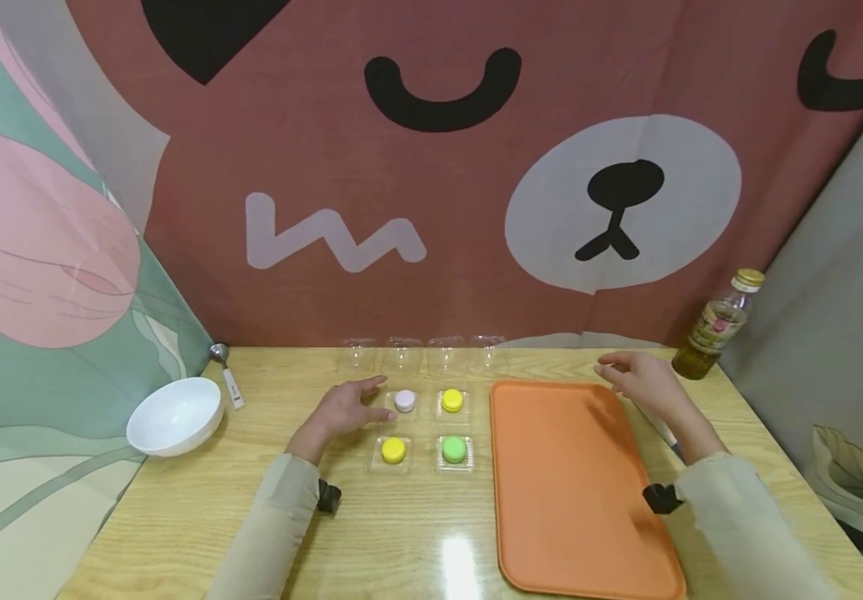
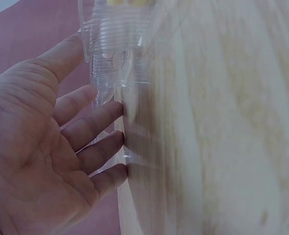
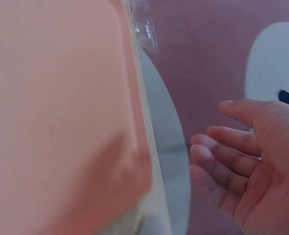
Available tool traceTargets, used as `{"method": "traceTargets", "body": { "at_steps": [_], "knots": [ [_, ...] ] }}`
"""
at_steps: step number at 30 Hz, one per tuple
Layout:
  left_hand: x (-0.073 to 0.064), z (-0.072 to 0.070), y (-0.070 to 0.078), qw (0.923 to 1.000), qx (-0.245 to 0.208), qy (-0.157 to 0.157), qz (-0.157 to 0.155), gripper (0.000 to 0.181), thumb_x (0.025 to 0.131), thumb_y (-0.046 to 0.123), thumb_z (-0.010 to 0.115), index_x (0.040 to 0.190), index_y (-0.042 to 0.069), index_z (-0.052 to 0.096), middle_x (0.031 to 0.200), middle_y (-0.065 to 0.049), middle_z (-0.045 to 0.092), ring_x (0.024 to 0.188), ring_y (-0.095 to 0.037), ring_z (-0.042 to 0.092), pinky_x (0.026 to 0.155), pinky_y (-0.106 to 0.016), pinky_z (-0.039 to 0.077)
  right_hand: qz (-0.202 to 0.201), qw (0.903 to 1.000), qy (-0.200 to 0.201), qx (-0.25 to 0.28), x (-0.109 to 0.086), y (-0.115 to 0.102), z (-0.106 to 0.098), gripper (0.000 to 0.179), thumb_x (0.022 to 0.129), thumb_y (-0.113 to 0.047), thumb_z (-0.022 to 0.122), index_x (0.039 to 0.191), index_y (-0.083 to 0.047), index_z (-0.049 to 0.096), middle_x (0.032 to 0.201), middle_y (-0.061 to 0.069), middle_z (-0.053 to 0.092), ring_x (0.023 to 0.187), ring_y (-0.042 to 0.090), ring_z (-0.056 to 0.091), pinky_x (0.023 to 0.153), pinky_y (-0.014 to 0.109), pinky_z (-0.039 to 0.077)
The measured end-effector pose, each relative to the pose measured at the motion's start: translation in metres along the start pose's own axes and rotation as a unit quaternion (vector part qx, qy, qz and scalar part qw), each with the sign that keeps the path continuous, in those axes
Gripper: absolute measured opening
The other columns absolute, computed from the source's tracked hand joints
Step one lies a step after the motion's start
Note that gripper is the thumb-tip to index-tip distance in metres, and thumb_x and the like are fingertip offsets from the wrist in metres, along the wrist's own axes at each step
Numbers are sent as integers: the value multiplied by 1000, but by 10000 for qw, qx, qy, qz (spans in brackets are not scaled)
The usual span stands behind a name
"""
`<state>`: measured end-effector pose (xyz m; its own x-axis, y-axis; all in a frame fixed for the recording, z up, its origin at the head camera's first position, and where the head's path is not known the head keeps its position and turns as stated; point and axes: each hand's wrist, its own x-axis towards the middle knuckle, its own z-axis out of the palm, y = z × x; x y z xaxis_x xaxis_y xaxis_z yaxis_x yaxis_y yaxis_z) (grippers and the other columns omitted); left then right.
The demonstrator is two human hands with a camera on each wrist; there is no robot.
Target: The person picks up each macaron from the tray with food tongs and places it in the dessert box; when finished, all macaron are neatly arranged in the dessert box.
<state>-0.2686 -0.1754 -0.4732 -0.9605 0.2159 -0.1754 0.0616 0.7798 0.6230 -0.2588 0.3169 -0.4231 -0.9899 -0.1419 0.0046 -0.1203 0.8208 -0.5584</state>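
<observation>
My left hand reaches in from the left, fingers spread, beside a lilac macaron in a clear plastic holder. In the left wrist view its thumb overlaps a ribbed clear holder; whether they touch I cannot tell. A yellow macaron sits to the right of the lilac one. Nearer me are another yellow macaron and a green macaron, each in its own clear holder. Above the far right corner of the orange tray, my right hand hovers with loosely bent fingers, holding nothing.
Several clear plastic covers stand along the table's back edge. At the left are a white bowl and a measuring spoon. An oil bottle stands at the back right. Partly under the right arm lies a slim utensil.
</observation>
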Motion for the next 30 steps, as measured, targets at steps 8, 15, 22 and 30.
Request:
{"method": "traceTargets", "body": {
  "at_steps": [8, 15, 22, 30],
  "knots": [
    [1, 0, -2, 10000, 18, -2, 9, 78, 86, 45, 80, 154, 28, 46, 147, -8, 59, 146, -38, 42, 118, -57, 35, 523, 9862, -481, 1496, 46, -23, 28, 54, 106, -35, 53, 144, 4, 52, 128, 31, 65, 83, 31, 69, 65, 35, 58],
    [0, -3, -2, 9999, 39, 70, -69, 77, 85, 45, 80, 153, 29, 48, 146, -7, 60, 145, -37, 43, 119, -57, 34, 766, 9753, -600, 1982, 72, -38, 57, 49, 106, -29, 54, 144, 2, 53, 130, 29, 65, 82, 27, 69, 71, 36, 59],
    [1, -3, -1, 10000, 46, 21, -44, 77, 85, 46, 80, 153, 29, 47, 146, -6, 60, 145, -36, 43, 119, -55, 35, 930, 9735, -305, 2068, 85, -53, 76, 36, 104, -20, 56, 123, 8, 65, 98, 22, 70, 62, 16, 62, 57, 30, 55],
    [2, -1, 0, 9999, -58, 43, -97, 77, 84, 47, 81, 152, 30, 48, 146, -5, 60, 146, -34, 43, 119, -55, 35, 884, 9759, -421, 1949, 96, -62, 91, 44, 102, -17, 58, 134, 12, 58, 100, 24, 73, 63, 15, 68, 62, 32, 61]
  ]
}}
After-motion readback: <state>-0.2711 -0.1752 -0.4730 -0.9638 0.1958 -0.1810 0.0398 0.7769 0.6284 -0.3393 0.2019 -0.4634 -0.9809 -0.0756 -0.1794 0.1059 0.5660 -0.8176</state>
